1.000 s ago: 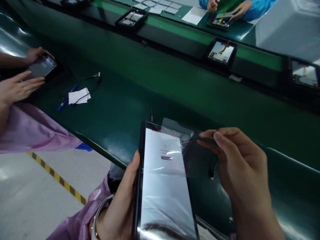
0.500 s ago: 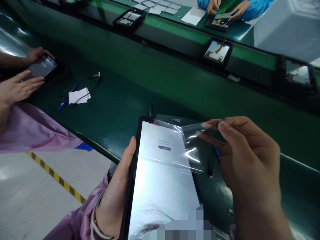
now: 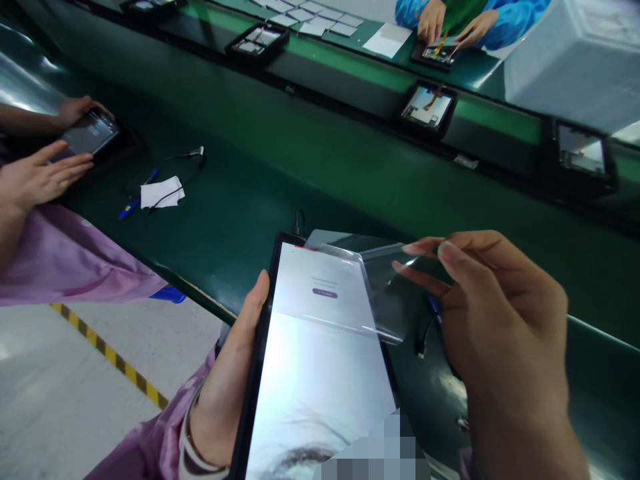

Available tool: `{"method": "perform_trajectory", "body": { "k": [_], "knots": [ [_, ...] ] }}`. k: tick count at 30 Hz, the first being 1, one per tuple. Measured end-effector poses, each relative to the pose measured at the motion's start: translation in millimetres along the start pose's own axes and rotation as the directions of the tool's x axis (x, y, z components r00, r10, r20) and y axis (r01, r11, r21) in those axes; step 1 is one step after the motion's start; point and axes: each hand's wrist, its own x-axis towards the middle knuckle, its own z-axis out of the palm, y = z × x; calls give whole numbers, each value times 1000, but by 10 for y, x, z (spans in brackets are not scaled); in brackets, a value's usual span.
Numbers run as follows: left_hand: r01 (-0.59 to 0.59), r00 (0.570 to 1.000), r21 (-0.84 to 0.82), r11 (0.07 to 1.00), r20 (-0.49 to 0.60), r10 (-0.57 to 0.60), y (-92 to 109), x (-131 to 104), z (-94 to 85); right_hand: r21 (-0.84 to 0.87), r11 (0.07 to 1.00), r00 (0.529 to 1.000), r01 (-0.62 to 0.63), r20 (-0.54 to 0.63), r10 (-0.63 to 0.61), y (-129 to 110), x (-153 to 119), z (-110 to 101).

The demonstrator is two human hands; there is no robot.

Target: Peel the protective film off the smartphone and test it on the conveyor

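Green work surface (image 3: 240, 193), left end: co-worker's hands (image 3: 47, 173) on a dark rectangular device (image 3: 93, 135). Near edge, left: crumpled white paper (image 3: 163, 193), thin black cable crossing it. Over the near edge: left hand (image 3: 233, 373), thumb along the left rim of a black-framed tablet (image 3: 315, 360) with lit white screen; other fingers hidden, cannot tell their set. Across the tablet's upper end, overhanging its right rim: clear plastic film (image 3: 387, 300). Beside: black plug cable (image 3: 421, 343), partly blocked by right hand (image 3: 505, 320), thumb and forefinger pinching the film's right edge
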Motion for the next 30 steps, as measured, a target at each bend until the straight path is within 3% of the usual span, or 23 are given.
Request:
{"method": "perform_trajectory", "body": {
  "k": [8,20,27,30],
  "knots": [
    [40,999,-24,999,23,-39,18,-27,-72,23,1000,1000,-18,1,18,-81,-64,35],
    [31,999,-183,983,42,-24,4,0,-371,-140,990,1000,-26,5,27,-239,-207,-7],
    [-7,990,-159,987,140,29,29,21,-518,-244,966,962,-89,-272,20,-421,-450,209],
    [-16,988,-54,998,154,24,48,32,-510,-245,963,969,-116,-241,56,-476,-515,231]
  ]
}}
